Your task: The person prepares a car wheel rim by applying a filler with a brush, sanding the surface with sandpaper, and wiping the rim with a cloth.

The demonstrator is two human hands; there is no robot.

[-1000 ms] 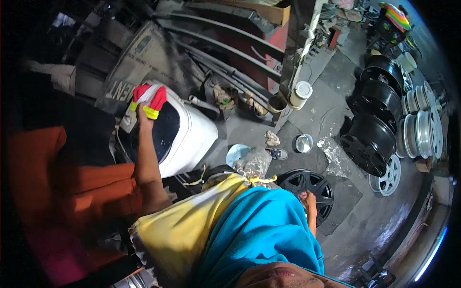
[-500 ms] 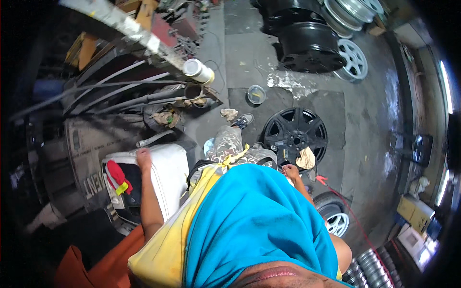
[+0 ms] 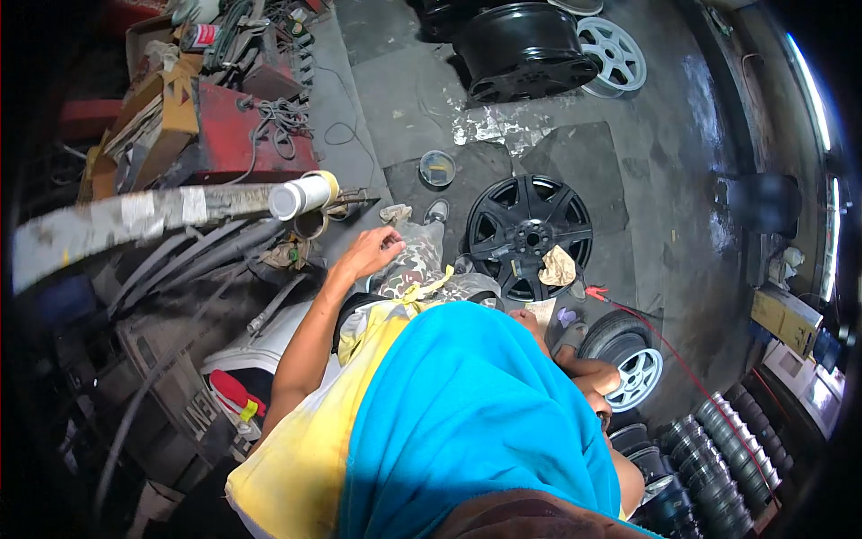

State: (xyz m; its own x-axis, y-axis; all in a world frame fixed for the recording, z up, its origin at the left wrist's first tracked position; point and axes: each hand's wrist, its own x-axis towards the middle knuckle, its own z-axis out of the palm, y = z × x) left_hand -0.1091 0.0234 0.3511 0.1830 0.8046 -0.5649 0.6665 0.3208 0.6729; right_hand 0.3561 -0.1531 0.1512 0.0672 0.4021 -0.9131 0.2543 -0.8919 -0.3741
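My left hand rests with loose fingers on my knee in camouflage trousers and holds nothing. My right hand shows only in part past the edge of my blue and yellow shirt, so its fingers are hidden. Just beyond it a black spoked wheel rim lies flat on the grey floor. A crumpled tan rag lies on the rim's near edge. My shoe stands beside the rim.
A small round tin sits on the floor ahead. A white-capped pipe juts in from the left over scrap and cables. A tyre with a silver rim, a red cable and stacked black rims lie right. More rims stand at the top.
My left hand has come off the white container with the red and yellow item and now lies on my knee. The view has swung toward the black rim on the floor.
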